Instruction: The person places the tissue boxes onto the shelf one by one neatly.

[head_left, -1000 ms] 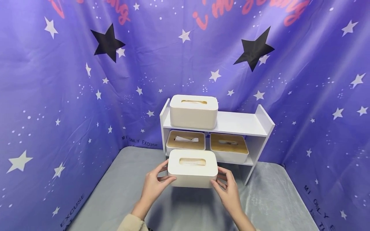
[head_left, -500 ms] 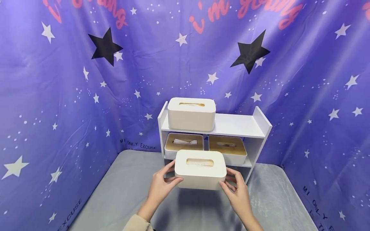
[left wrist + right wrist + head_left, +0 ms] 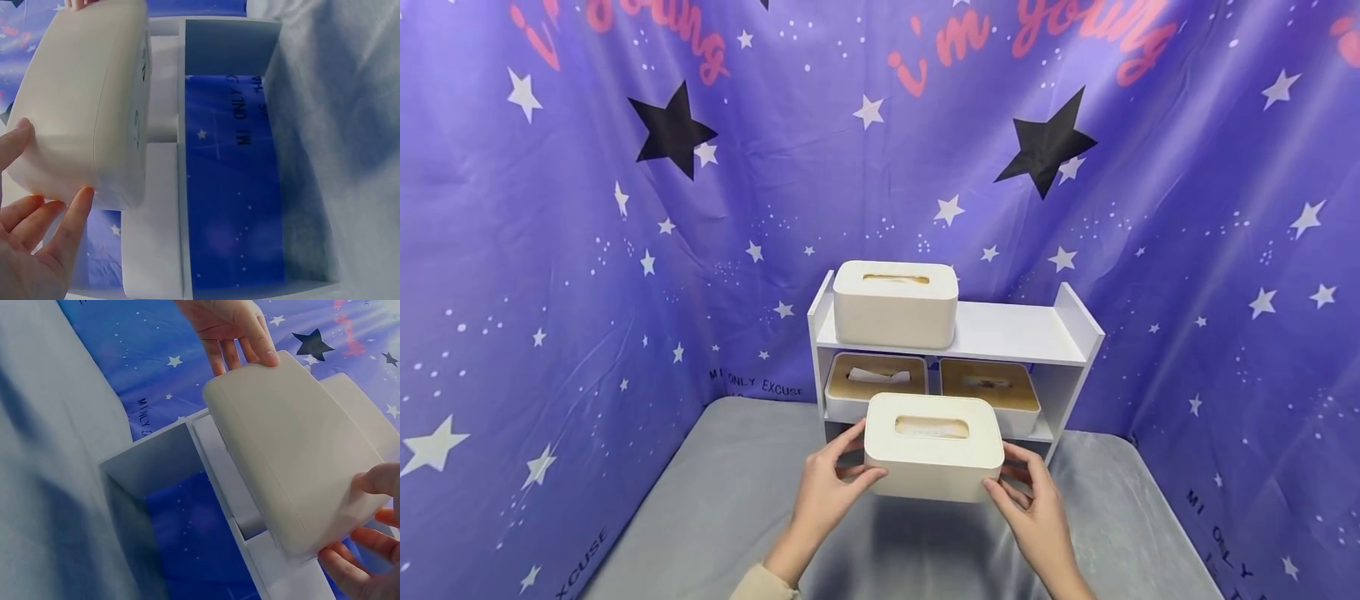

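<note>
Both hands hold a cream tissue box point(image 3: 934, 479) by its two ends, raised in front of the shelf. My left hand point(image 3: 835, 482) grips the left end, thumb on the front face and fingers around the side. At the opposite end my right hand point(image 3: 1032, 504) grips in the same way. An oval slot in the lid shows pale tissue inside. In the left wrist view the box point(image 3: 69, 94) appears from its side, fingertips at its lower end. The right wrist view shows both hands at the ends of the box point(image 3: 294, 456).
A white shelf point(image 3: 1018, 329) stands behind, with another cream tissue box point(image 3: 895, 312) on its top left. Below sit two white tissue boxes with wood-look lids, a left one point(image 3: 842, 383) and a right one point(image 3: 1018, 396). Grey cloth point(image 3: 737, 492) covers the surface; a purple star-print curtain point(image 3: 775, 167) surrounds it.
The held tissue box and both hands have shifted right in the head view and look slightly larger. The head view has tilted a little upward. The grip stays the same.
</note>
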### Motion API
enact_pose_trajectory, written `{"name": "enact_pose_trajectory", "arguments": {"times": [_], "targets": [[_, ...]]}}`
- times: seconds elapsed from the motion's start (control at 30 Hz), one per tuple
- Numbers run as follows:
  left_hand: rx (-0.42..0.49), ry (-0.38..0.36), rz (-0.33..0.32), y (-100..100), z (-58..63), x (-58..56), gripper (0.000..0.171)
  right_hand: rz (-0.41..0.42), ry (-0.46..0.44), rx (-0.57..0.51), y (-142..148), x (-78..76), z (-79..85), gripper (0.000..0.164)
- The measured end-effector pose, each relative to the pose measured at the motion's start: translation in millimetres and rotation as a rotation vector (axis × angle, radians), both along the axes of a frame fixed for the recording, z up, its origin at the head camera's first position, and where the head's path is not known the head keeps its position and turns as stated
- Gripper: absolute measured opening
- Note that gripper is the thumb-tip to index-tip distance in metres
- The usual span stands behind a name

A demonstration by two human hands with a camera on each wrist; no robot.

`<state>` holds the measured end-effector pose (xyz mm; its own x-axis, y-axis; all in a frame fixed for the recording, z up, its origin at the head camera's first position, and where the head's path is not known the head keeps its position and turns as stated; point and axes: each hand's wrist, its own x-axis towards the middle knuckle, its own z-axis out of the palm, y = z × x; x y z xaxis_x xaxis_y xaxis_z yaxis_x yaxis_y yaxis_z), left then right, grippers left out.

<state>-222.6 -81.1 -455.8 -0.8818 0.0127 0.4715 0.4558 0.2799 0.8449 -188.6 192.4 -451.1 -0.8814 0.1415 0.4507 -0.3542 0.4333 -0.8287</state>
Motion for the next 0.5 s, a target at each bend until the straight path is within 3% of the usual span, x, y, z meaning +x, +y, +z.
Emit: {"name": "enact_pose_trajectory", "arguments": {"times": [0.5], "targets": [[0.001, 0.03, -0.021, 16, 21.3, 1.3, 0.067, -0.033, 0.077, 0.008, 13, 5.6, 21.5, 0.05]]}}
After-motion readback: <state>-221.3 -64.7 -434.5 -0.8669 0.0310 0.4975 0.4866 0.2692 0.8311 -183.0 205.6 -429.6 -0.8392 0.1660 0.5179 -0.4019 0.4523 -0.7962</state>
